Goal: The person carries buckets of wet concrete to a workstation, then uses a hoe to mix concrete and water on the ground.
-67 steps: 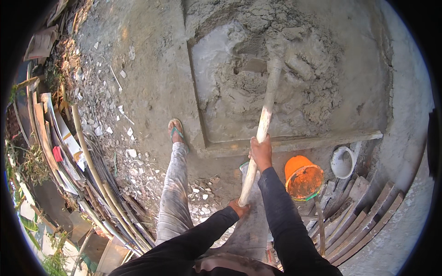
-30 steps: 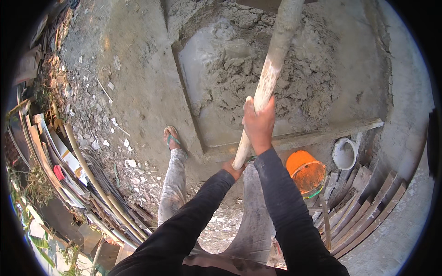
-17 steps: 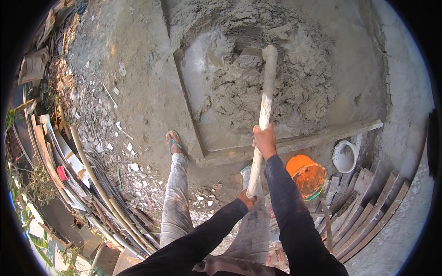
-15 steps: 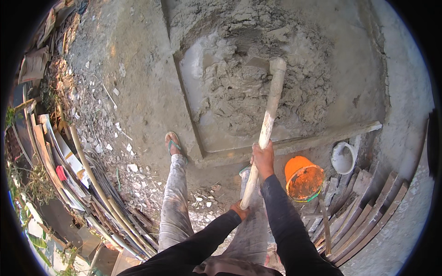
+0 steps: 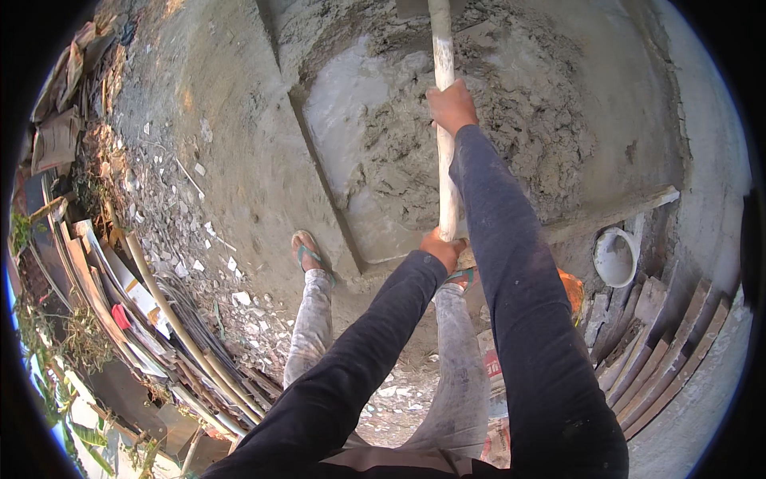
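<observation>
Both my hands are wrapped round the pale wooden handle of a hoe (image 5: 446, 180). My left hand (image 5: 444, 249) is closed at the handle's near end, and my right hand (image 5: 452, 107) grips it farther up. The hoe reaches away from me over a bed of wet grey mortar (image 5: 531, 120); its dark blade shows only in part at the upper edge, and I cannot tell whether it touches the mortar. Greyish water (image 5: 339, 104) pools on the bed's left side.
A low ledge (image 5: 614, 214) borders the mortar's near side. A white bucket (image 5: 616, 259) and a mostly hidden orange bucket (image 5: 571, 289) stand at the right, near stacked boards (image 5: 674, 359). Wood scraps and poles (image 5: 171, 315) lie at the left, beside scattered rubble (image 5: 199, 263). My sandalled feet stand near the bed.
Both hands have moved forward and up with the hoe. Its blade has left the middle of the mortar for the far edge of view. My right arm now covers most of the orange bucket.
</observation>
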Demonstrator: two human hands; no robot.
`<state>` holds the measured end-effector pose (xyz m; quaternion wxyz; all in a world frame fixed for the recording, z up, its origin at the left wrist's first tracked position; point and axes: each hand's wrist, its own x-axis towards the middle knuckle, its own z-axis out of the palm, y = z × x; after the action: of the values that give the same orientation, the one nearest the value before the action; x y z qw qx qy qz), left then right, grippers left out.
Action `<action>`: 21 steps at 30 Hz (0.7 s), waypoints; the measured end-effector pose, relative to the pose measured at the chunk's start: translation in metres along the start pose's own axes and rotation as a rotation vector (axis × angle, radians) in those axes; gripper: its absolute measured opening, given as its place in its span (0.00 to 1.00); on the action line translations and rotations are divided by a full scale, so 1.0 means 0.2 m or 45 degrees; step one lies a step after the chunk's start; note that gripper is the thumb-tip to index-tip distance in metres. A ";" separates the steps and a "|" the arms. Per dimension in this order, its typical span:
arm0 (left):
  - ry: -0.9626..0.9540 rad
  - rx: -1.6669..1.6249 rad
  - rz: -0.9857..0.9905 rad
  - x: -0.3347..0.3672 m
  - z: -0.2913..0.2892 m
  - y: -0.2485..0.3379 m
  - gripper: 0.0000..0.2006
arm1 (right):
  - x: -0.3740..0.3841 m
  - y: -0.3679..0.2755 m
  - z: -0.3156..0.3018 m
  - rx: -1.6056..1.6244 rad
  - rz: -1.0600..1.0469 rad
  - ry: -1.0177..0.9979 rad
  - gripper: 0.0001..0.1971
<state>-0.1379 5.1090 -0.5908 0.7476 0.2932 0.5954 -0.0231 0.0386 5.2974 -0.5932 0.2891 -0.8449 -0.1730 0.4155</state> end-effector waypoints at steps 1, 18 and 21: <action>-0.036 -0.154 -0.169 -0.05 0.02 -0.09 0.13 | -0.02 0.10 0.05 -0.035 0.132 -0.110 0.24; -0.237 0.760 0.117 -0.85 -0.32 -0.76 0.20 | -1.35 0.39 -0.29 0.696 0.144 0.354 0.19; -0.125 0.875 0.274 -0.44 -0.36 -0.41 0.21 | -0.86 0.25 -0.31 0.746 0.112 0.441 0.18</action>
<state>-0.2572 5.0467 -0.5539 0.6313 0.5870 0.4818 -0.1572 -0.0111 5.1449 -0.4901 0.5263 -0.7907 0.0421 0.3101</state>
